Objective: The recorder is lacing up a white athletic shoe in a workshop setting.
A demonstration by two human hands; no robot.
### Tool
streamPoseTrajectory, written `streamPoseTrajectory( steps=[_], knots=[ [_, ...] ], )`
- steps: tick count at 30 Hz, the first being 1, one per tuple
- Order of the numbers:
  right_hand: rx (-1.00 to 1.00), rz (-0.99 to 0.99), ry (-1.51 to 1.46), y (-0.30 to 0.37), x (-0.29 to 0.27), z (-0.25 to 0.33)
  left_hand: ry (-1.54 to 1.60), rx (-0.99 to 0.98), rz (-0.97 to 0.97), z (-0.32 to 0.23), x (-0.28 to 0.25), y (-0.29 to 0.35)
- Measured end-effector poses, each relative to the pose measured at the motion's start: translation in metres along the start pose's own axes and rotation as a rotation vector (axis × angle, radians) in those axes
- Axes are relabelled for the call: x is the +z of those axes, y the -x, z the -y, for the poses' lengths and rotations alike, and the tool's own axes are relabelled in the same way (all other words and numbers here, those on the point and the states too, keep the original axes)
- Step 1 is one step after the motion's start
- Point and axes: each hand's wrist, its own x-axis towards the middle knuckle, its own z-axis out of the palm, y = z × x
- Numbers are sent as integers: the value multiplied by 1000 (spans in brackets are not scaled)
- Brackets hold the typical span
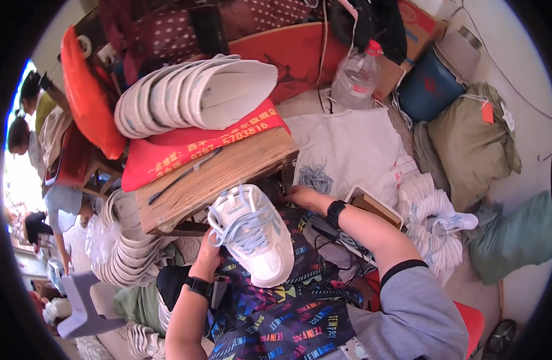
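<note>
A white sneaker (255, 237) with pale blue laces is tilted toe-down above my apron-covered lap. My left hand (208, 251) grips its left side, the fingers mostly hidden behind the shoe. To the right of the shoe, my right hand (304, 197) is beside the wooden bench's right end, its fingers curled. Whatever is between those fingers is too small to make out. A bundle of loose pale blue laces (315, 178) lies on white sacking just beyond that hand.
A row of nested white shoe uppers (192, 93) rests on a red cloth (168, 159) over the wooden bench (219, 180). Stacked uppers (129, 258) stand at left, more shoes (429, 210) at right. A plastic bottle (357, 75) and green sacks (474, 144) lie beyond. Other people are at far left.
</note>
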Motion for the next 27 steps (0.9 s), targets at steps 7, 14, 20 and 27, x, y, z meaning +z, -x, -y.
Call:
streamPoseTrajectory(
  steps=[7,14,20,27],
  knots=[
    [-172,178,-104,-5,5,-4,19,-45,33,-14,7,7],
    [-564,521,389,-16,17,-31,-27,-10,-44,4,-2,3],
    [-97,87,154,-24,16,-50,-165,-10,-98,3,-4,5],
    [-296,30,557,-61,22,-106,-311,36,-184,-7,-4,14]
  ],
)
